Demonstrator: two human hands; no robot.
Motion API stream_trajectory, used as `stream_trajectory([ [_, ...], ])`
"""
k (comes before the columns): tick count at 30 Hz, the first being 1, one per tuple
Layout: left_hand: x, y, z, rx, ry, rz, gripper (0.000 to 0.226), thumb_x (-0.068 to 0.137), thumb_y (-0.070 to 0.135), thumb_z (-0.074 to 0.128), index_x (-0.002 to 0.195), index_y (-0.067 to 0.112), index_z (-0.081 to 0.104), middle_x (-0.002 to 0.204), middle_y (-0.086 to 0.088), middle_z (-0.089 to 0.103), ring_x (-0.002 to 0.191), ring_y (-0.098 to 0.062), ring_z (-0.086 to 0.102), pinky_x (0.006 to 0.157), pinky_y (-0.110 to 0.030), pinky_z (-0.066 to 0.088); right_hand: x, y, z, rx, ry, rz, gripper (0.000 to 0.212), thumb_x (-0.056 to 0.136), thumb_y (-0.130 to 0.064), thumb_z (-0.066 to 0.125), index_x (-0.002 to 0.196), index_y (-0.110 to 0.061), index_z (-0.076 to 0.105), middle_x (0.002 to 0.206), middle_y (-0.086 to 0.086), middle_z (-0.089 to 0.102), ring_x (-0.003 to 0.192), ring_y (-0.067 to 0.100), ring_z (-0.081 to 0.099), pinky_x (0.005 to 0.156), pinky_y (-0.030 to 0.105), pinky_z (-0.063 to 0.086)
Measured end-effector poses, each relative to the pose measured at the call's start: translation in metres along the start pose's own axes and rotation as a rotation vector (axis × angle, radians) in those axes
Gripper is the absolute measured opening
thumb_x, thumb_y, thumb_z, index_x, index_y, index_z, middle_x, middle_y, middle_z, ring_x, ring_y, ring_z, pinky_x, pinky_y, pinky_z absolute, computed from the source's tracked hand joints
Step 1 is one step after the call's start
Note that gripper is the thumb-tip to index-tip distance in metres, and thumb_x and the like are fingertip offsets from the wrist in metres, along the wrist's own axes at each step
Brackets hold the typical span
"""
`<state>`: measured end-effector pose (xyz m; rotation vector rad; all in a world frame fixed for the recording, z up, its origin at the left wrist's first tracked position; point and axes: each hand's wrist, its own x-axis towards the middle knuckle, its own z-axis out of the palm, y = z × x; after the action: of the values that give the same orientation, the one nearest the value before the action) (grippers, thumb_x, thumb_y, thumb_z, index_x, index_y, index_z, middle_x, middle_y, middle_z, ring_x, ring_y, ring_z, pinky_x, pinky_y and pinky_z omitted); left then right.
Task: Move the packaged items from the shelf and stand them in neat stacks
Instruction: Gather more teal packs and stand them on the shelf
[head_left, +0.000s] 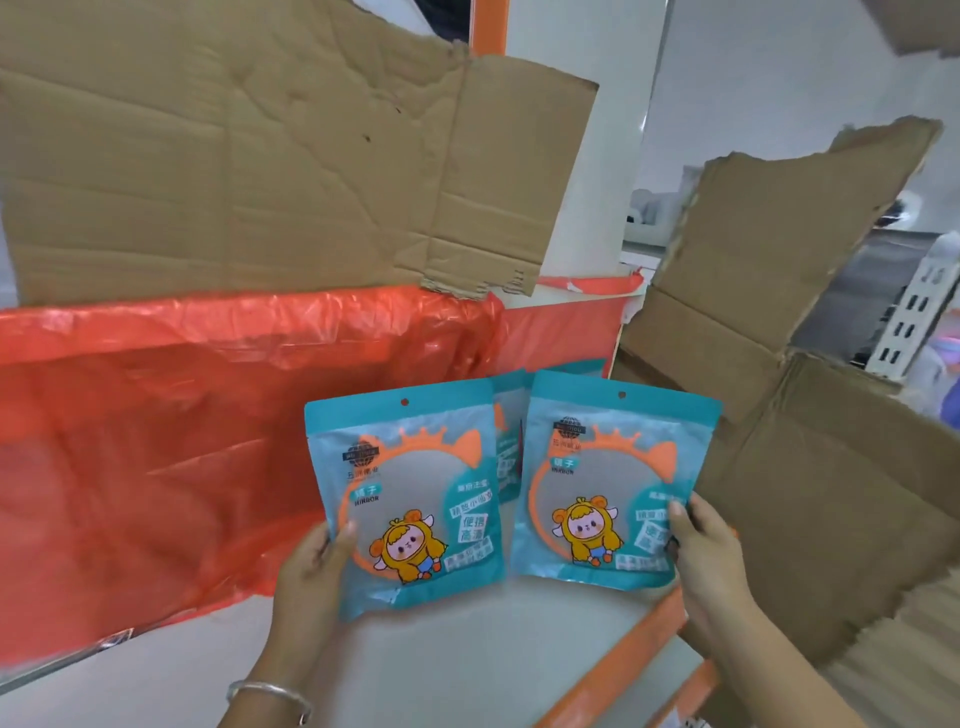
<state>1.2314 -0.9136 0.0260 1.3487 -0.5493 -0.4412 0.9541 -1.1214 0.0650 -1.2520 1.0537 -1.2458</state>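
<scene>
1. The left hand (311, 571) grips the left pack (410, 493) at its lower left edge, thumb curled over the front. The right hand (706, 561) pinches the right pack (613, 478) at its lower right edge in the same way.
2. Both teal packs stand upright with their long axes near vertical and their printed faces toward the person. Their tops splay slightly apart, the left one leaning left and the right one leaning right.
3. The packs sit side by side over the white shelf (467, 649), almost touching at the inner edges. Whether their bottoms rest on it cannot be told.
4. Just behind the gap between them, further packs (511, 441) stand against the back, partly hidden.
5. The coming move likely turns on this: the standing group lies straight ahead of both hands, slightly nearer the right pack, so either pack needs only a short push back and inward to join it.
6. A red plastic sheet (156, 441) lies to the left and torn cardboard (779, 415) to the right.
</scene>
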Motion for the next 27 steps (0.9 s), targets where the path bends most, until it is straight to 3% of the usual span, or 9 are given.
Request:
stream_trajectory([
  [3, 0.007, -0.016, 0.021, -0.016, 0.005, -0.031, 0.03, 0.087, 0.042, 0.062, 0.095, 0.014, 0.068, 0.096, -0.018, 0.07, 0.087, -0.034, 0.066, 0.088, -0.06, 0.048, 0.043, 0.012, -0.001, -0.044, -0.042, -0.002, 0.022, 0.1, -0.011, 0.042, 0.095, -0.017, 0.063, 0.088, 0.001, 0.066, 0.07, 0.008, 0.063, 0.059, 0.022, 0.051],
  [5, 0.01, -0.024, 0.038, -0.05, 0.023, -0.046, 0.026, 0.088, 0.039, 0.061, 0.1, 0.017, 0.069, 0.1, -0.015, 0.071, 0.096, -0.039, 0.066, 0.09, -0.062, 0.047, 0.074, 0.019, 0.0, -0.05, -0.092, 0.02, 0.021, 0.1, -0.013, 0.042, 0.095, -0.017, 0.062, 0.09, 0.003, 0.066, 0.073, 0.011, 0.064, 0.061, 0.025, 0.051],
  [9, 0.02, -0.033, 0.075, -0.058, 0.108, -0.029, 0.021, 0.093, 0.024, 0.054, 0.105, 0.016, 0.069, 0.1, -0.008, 0.074, 0.094, -0.029, 0.069, 0.087, -0.049, 0.052, 0.135, 0.028, 0.008, -0.076, -0.195, 0.059, 0.018, 0.1, -0.019, 0.043, 0.1, -0.019, 0.061, 0.092, -0.002, 0.067, 0.082, 0.017, 0.065, 0.069, 0.031, 0.053],
  [13, 0.029, -0.043, 0.103, -0.028, 0.199, -0.032, 0.019, 0.094, 0.02, 0.052, 0.101, 0.013, 0.069, 0.095, -0.008, 0.074, 0.091, -0.027, 0.07, 0.083, -0.044, 0.053, 0.185, 0.037, 0.019, -0.084, -0.264, 0.066, 0.017, 0.1, -0.015, 0.042, 0.101, -0.016, 0.059, 0.086, -0.004, 0.066, 0.073, 0.012, 0.063, 0.051, 0.019, 0.051],
  [16, 0.034, -0.051, 0.118, -0.035, 0.268, -0.037, 0.021, 0.094, 0.02, 0.051, 0.104, 0.012, 0.067, 0.095, -0.007, 0.075, 0.091, -0.027, 0.07, 0.078, -0.038, 0.056, 0.216, 0.051, 0.026, -0.064, -0.284, 0.128, 0.019, 0.099, -0.015, 0.044, 0.111, -0.012, 0.059, 0.089, -0.001, 0.068, 0.074, 0.017, 0.065, 0.058, 0.028, 0.052],
  [20, 0.038, -0.059, 0.132, -0.061, 0.35, -0.043, 0.021, 0.093, 0.021, 0.052, 0.105, 0.012, 0.066, 0.098, -0.008, 0.074, 0.095, -0.031, 0.069, 0.084, -0.046, 0.053, 0.245, 0.067, 0.042, -0.038, -0.308, 0.201, 0.03, 0.098, -0.015, 0.047, 0.126, -0.011, 0.055, 0.089, -0.003, 0.066, 0.077, 0.018, 0.064, 0.065, 0.033, 0.052],
  [27, 0.045, -0.062, 0.147, -0.013, 0.446, -0.04, 0.015, 0.093, 0.019, 0.053, 0.1, 0.016, 0.066, 0.089, -0.002, 0.075, 0.082, -0.021, 0.071, 0.06, -0.028, 0.059, 0.269, 0.079, 0.063, -0.049, -0.318, 0.253, 0.042, 0.095, -0.013, 0.052, 0.137, -0.011, 0.047, 0.092, 0.0, 0.063, 0.065, 0.014, 0.059, 0.053, 0.027, 0.046],
])
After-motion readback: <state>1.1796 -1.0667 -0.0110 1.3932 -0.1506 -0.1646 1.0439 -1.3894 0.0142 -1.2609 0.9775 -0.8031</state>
